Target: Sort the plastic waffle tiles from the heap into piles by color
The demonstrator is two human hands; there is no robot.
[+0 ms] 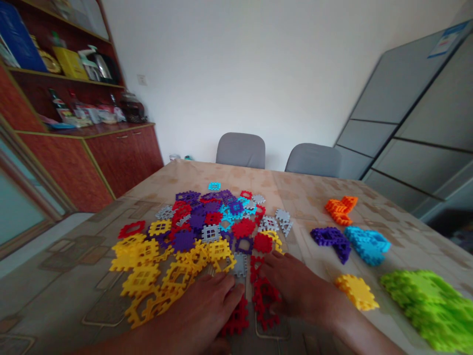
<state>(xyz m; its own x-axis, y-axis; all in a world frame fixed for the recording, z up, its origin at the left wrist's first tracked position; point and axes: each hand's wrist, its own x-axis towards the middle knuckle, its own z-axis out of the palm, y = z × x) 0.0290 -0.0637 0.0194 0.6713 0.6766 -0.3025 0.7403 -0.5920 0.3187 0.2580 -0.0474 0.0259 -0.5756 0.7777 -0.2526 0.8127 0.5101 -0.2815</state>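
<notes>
A big heap of flat plastic interlocking tiles in yellow, purple, red, grey and light blue covers the middle of the table. My left hand lies flat at the heap's near edge, fingers stretched towards a grey tile and over a red tile. My right hand rests palm down beside it, fingers spread on several red tiles. Neither hand grips anything.
Built pieces stand at the right: orange, purple, light blue, yellow and a large green one. Two grey chairs stand at the far side. A wooden cabinet is left, grey cabinets right.
</notes>
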